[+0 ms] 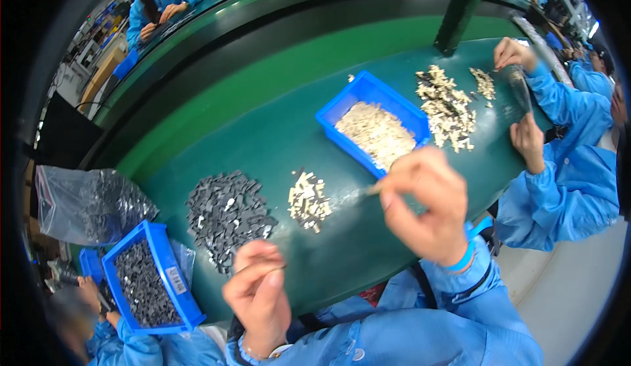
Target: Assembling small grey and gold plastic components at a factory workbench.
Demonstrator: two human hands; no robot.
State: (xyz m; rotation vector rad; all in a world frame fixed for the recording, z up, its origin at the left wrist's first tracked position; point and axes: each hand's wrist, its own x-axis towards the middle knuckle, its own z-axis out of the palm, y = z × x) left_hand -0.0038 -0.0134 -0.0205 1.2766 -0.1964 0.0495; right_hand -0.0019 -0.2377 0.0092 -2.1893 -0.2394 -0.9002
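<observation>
My left hand [258, 292] is closed in a pinch above the table's near edge, just below a pile of small black flat pieces [227, 211]. A tiny dark piece [282, 265] shows at its fingertips. Over the table's middle, my right hand [427, 205] pinches a small cream-coloured piece [373, 190] between thumb and forefinger. It is near the close corner of a blue bin [336, 127] that holds many cream pieces [374, 132]. Between my hands, farther back, lies a small heap of cream and dark pieces [309, 201].
A blue bin of black pieces [162, 241] and a clear plastic bag [66, 201] stand at the left. Another mixed heap [449, 109] lies right of the cream bin. Co-workers in blue [559, 169] sit at right, lower left and across the line. A dark post [462, 14] rises behind.
</observation>
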